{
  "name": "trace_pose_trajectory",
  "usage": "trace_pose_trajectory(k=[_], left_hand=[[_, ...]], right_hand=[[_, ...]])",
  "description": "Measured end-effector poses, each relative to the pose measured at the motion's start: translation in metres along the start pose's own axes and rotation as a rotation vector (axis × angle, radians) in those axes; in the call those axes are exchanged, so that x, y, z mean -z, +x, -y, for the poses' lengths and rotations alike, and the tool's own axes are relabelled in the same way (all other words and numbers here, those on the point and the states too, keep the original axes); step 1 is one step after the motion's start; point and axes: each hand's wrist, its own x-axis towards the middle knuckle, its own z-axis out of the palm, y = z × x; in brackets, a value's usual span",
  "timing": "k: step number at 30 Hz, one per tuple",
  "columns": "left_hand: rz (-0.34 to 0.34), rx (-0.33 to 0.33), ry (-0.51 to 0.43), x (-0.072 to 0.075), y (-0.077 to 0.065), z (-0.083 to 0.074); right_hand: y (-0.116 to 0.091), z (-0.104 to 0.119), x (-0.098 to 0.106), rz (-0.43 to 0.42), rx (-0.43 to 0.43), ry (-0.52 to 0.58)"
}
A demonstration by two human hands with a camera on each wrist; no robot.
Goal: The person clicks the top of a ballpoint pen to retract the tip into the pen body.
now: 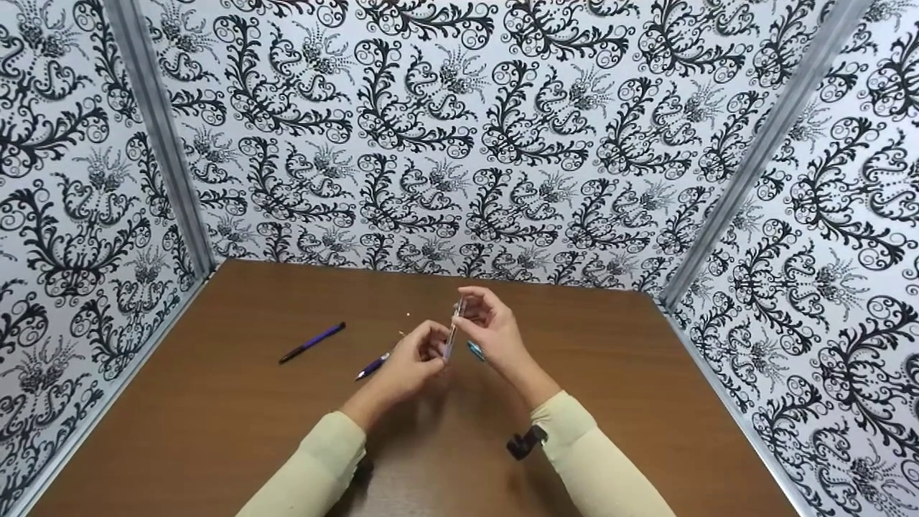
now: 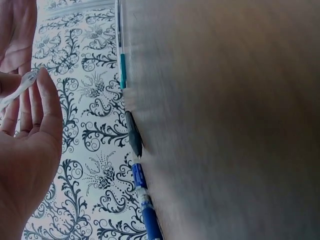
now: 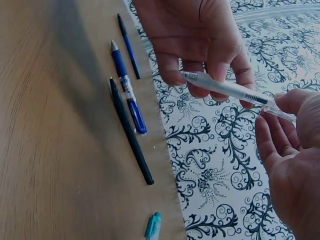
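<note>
My left hand (image 1: pixel 412 363) and right hand (image 1: pixel 497 336) pinch opposite ends of one clear pen (image 3: pixel 227 89) above the table (image 1: pixel 610 359), where a black pen (image 3: pixel 130 132) lies.

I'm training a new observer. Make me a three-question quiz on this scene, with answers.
1. In the right wrist view, how many pens lie on the table?
2. True or false: the left grip and right grip both hold the translucent pen.
3. Which colour shows on the pen cut off by that view's bottom edge? A) red; B) teal; C) yellow.

Key: 1. Four; 2. True; 3. B, teal.
</note>
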Motion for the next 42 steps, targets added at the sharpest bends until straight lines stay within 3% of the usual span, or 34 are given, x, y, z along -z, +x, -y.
trace_pose_trajectory(k=[14,24,42], left_hand=[[0.038,-0.017,0.176,0.018,-0.004,-0.006],[0.029,-0.026,0.226,0.023,-0.002,-0.002],[0.026,0.001,0.352,0.047,-0.008,0.0]], right_hand=[[-0.002,-0.003,0.004,0.028,0.042,-0.145],[-0.004,-0.006,0.008,0.041,0.095,-0.245],[-0.013,-0.014,0.016,0.155,0.117,-0.726]])
